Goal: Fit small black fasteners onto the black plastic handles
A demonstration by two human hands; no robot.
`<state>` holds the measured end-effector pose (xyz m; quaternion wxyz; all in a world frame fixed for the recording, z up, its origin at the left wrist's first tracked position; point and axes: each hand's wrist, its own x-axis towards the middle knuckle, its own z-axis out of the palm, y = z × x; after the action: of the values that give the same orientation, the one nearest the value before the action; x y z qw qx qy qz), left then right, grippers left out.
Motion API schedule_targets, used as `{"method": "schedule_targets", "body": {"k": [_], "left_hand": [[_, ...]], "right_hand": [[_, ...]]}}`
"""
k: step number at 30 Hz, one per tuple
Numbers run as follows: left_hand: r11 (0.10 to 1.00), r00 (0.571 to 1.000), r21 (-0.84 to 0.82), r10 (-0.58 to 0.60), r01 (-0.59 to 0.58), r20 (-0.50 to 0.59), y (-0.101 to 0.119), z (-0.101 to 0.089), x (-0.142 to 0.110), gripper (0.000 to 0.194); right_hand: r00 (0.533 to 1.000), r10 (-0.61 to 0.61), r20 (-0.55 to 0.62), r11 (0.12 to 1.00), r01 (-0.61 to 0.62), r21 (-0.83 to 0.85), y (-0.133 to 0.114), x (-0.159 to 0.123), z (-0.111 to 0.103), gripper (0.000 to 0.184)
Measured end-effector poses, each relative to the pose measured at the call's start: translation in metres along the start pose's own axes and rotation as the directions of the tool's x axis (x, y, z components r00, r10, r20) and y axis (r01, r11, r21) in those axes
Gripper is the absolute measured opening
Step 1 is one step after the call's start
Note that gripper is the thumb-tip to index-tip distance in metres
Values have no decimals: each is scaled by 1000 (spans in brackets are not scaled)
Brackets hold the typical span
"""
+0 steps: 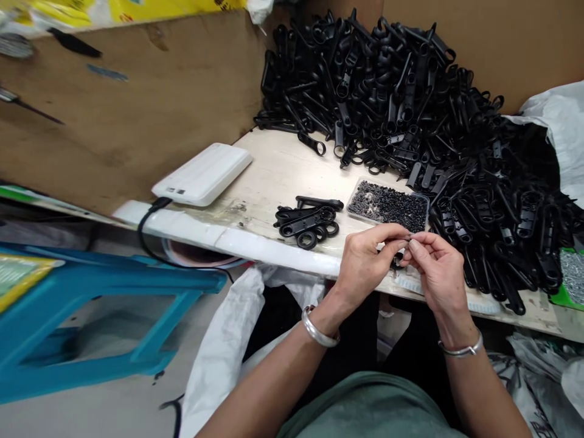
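Observation:
My left hand and my right hand meet at the table's front edge, thumbs and fingers pinched together. Something small and dark sits at the touching fingertips, too small to name. Below them, a black part shows in a gap between the hands, mostly hidden. Just behind my hands stands a clear tray of tiny black pieces. To the left of my left hand lies a small stack of black plastic parts with ringed ends.
A large heap of black plastic parts fills the table's back and right side. A white power bank with a black cable lies at left. A green tray of small metal pieces stands far right, a blue stool lower left.

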<state>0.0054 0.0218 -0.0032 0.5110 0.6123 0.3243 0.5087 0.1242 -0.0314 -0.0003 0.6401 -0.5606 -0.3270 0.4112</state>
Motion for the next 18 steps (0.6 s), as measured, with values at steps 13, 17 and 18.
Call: {"method": "schedule_targets", "body": {"k": [13, 17, 18], "left_hand": [[842, 949, -476, -313, 253, -49, 0, 3, -13, 20], [827, 940, -493, -337, 271, -48, 0, 5, -15, 22], [826, 939, -491, -341, 275, -48, 0, 5, -15, 22]], "right_hand": [[998, 41, 52, 997, -44, 67, -1, -13, -3, 18], [1000, -6, 28, 1000, 7, -19, 0, -14, -3, 18], [999, -20, 26, 999, 21, -43, 0, -15, -4, 17]]}}
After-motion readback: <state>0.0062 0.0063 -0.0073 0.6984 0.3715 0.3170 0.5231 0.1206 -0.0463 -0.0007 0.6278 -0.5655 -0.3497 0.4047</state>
